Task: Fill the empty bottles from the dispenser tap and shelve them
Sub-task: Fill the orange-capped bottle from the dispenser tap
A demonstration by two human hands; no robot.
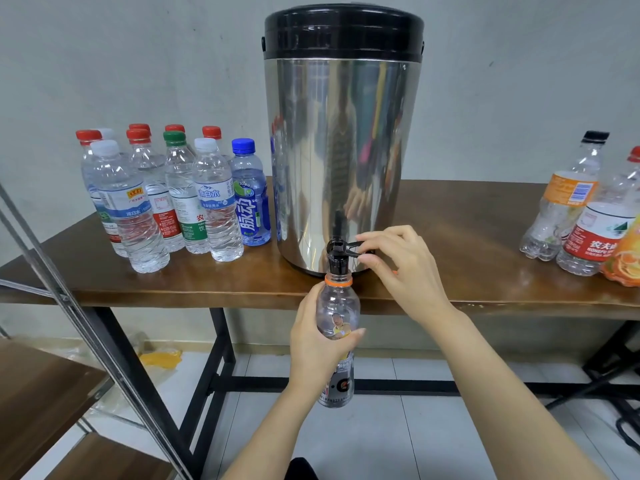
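Hands busy: left hand (323, 341) gripped bottle (338, 304) under tap (336, 259); right hand (405, 268) pinched lever (354, 244). Fill level seemingly low, unclear. Risk: neck slipping off spout, or overfilling, spilling water on floor (415, 431).

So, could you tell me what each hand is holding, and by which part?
The left hand grips the bottle round its middle; the right hand pinches the tap lever.

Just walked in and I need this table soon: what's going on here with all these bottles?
A person's left hand holds a clear bottle up under the black tap of the steel dispenser, while the right hand pinches the tap lever. I cannot tell whether water is running. Capped bottles stand grouped on the table left of the dispenser; more bottles stand at its right end.
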